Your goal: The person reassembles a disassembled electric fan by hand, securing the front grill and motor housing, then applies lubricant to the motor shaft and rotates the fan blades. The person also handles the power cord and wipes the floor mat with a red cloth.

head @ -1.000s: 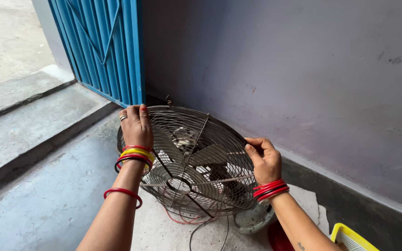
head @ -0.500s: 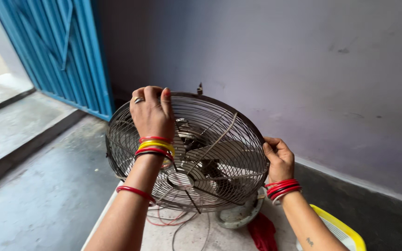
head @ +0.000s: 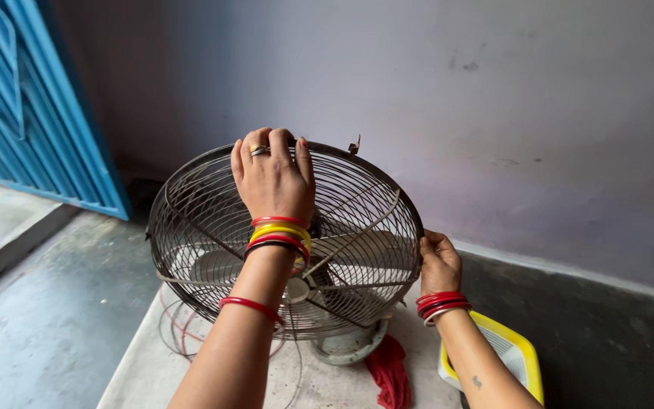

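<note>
While left hand [head: 272, 178] gripped fan guard [head: 357, 227] top rim, right hand [head: 439, 263] pinched side rim; I judged even, two-sided pressure best.

We're looking at a plain home yard or entry: a bare purple-grey plastered wall [head: 493, 113], a rough grey concrete floor [head: 47, 333], a blue corrugated metal gate [head: 17, 113] at left, and an old wire-caged table fan [head: 357, 227] on a low pale slab [head: 153, 371].
</note>
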